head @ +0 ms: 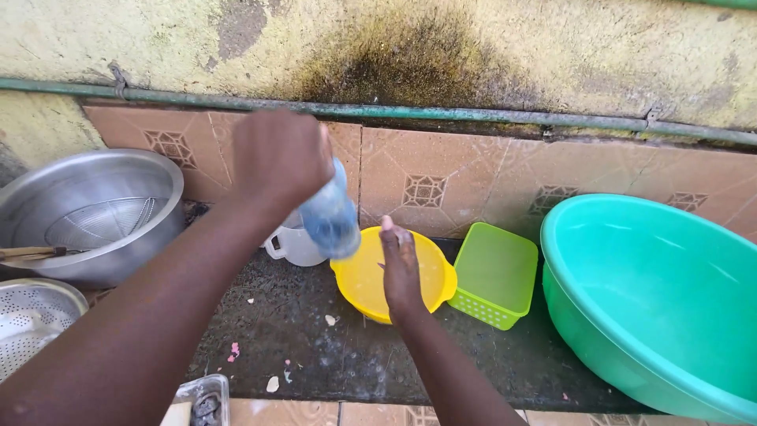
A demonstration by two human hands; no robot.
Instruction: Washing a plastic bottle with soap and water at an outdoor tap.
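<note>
Head view, looking down at an outdoor washing ledge. The left hand [277, 162] is clenched around the base of a clear bottle [330, 217], holding it tipped with its far end pointing down over a yellow bowl [371, 284]; the bottle is blurred, so its contents cannot be read. The right hand [400, 264] is flat and unclenched, grasping nothing, fingers extended just below the bottle's lower end and above the bowl's hollow. The bowl leans on the dark ledge [315, 347] against the tiled wall [441, 185].

Beside the grip, toward the wall, stands a white jug [293, 244], partly hidden by the bottle. Further from the grip, on the right hand's side, are a green basket [495, 276] and a large turquoise basin [654, 292]. On the left arm's side sit a steel bowl [95, 213] and a steel colander [31, 319].

Handling, as judged: the bottle looks light, thin-walled and probably slippery when wet; a full wrap about its base or middle suits it best.
</note>
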